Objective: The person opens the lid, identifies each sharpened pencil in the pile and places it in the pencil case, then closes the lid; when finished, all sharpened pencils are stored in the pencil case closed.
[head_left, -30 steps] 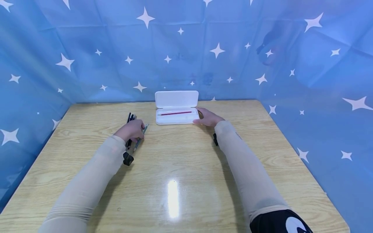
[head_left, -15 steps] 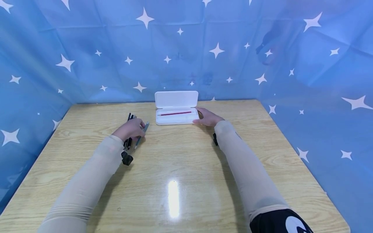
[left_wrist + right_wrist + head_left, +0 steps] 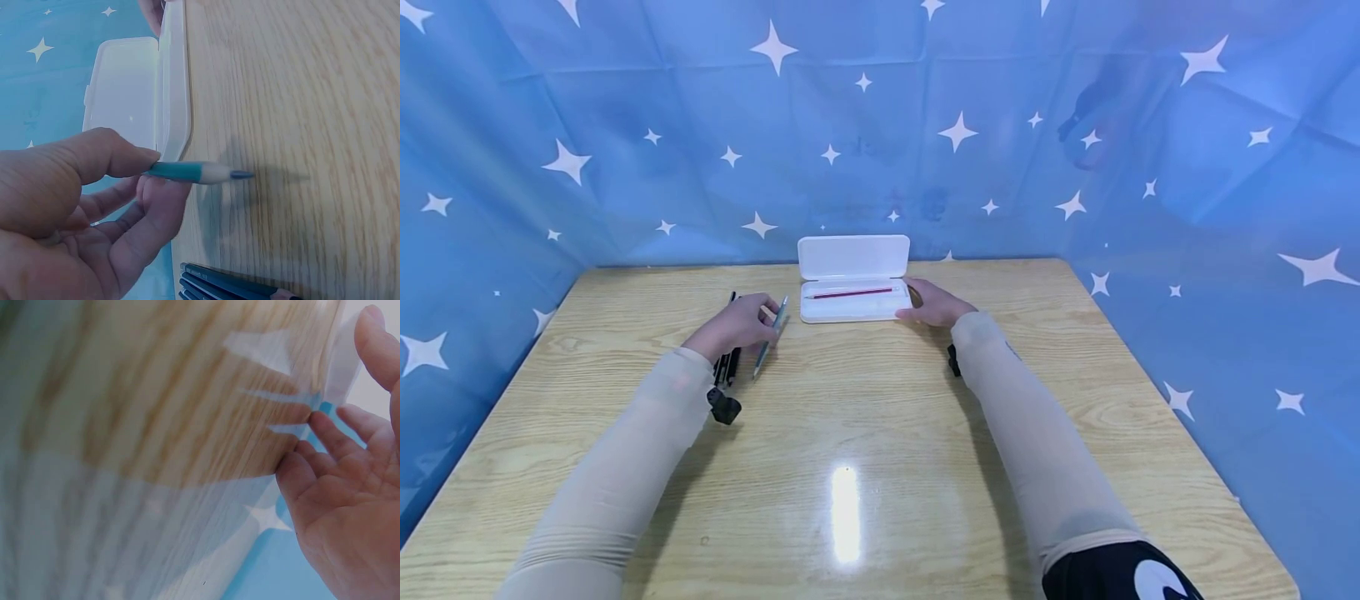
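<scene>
My left hand point(image 3: 737, 323) pinches a teal pencil point(image 3: 770, 340) between thumb and fingers, close over the table. In the left wrist view, this pencil point(image 3: 181, 171) has a pale section and a dark point aimed away from the palm. An open white pencil case point(image 3: 820, 311) stands at the back of the table with a red pencil point(image 3: 852, 292) lying in it. My right hand point(image 3: 936, 302) holds the case's right end, thumb at the front corner, fingers toward the back. Several dark pencils point(image 3: 231, 284) lie beneath and beside my left hand, partly hidden by it in the head view.
The wooden table point(image 3: 880, 417) has a glossy top that reflects a light. A blue curtain with white stars point(image 3: 865, 125) hangs behind the table and along its sides. The case's raised lid point(image 3: 853, 257) leans back near the curtain.
My left hand has drawn the teal pencil away from the dark pencils, slightly up and toward the case. The right hand and the case stay in place.
</scene>
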